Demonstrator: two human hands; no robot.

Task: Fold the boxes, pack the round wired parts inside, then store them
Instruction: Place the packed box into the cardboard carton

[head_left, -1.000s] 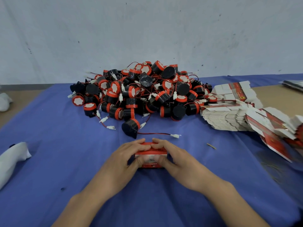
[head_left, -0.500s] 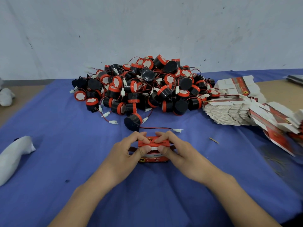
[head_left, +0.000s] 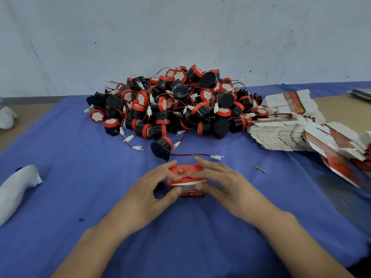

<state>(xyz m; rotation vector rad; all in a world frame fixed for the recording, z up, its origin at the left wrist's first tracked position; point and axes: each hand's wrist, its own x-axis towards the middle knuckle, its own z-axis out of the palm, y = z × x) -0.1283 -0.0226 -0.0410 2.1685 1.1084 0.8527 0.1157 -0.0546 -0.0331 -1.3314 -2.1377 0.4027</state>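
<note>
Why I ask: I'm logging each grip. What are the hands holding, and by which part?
Both hold the red box: the left hand pinches its left end, fingers on top, thumb on the front; the right hand likewise at its right end.

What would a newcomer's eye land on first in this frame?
A big heap of black-and-red round wired parts sits at the back middle of the blue cloth. In front of it, the left hand and right hand hold a small red box, and flat unfolded boxes lie stacked at the right.
</note>
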